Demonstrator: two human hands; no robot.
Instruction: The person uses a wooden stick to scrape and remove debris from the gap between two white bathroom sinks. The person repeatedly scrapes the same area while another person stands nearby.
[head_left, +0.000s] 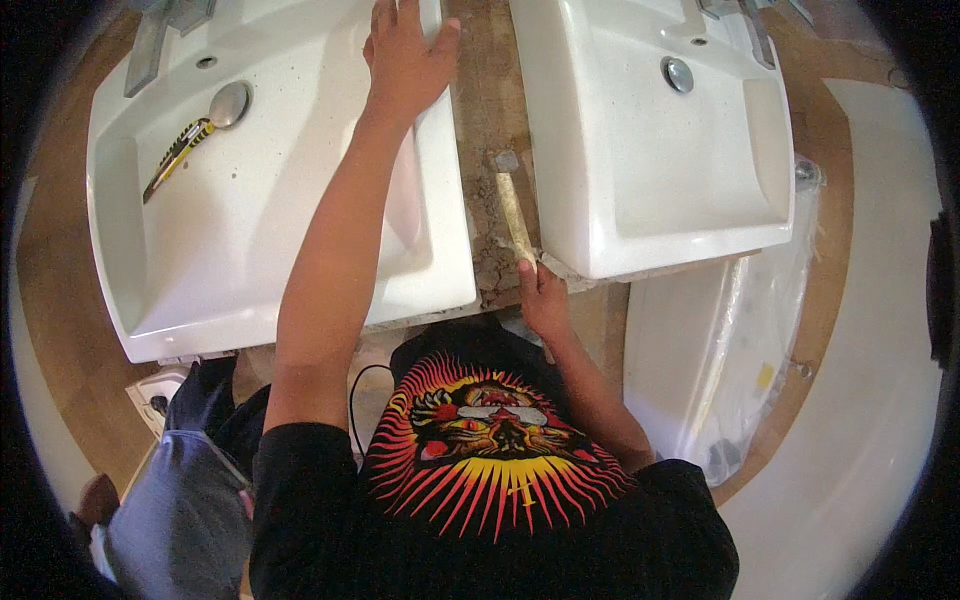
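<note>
My left hand point(410, 60) lies with its fingers spread at the far right part of the left white washbasin point(445, 220); its fingertips run to the picture's upper edge. In my right hand point(543, 300) is what looks like a hammer, its pale handle point(513, 215) gripped near the lower end. Its small grey head point(507, 161) points away from me, over the rough strip of counter point(485, 120) between the two basins. A yellow and black utility knife point(178, 155) rests in the left basin beside the round metal drain cover point(230, 104).
A second white washbasin point(575, 190) stands on the right, with its own drain cover point(677, 74). Below it is a white fixture wrapped in clear plastic point(735, 350). Another person in a grey shirt point(180, 510) is close by at lower left. Metal taps point(148, 50) stand at the back.
</note>
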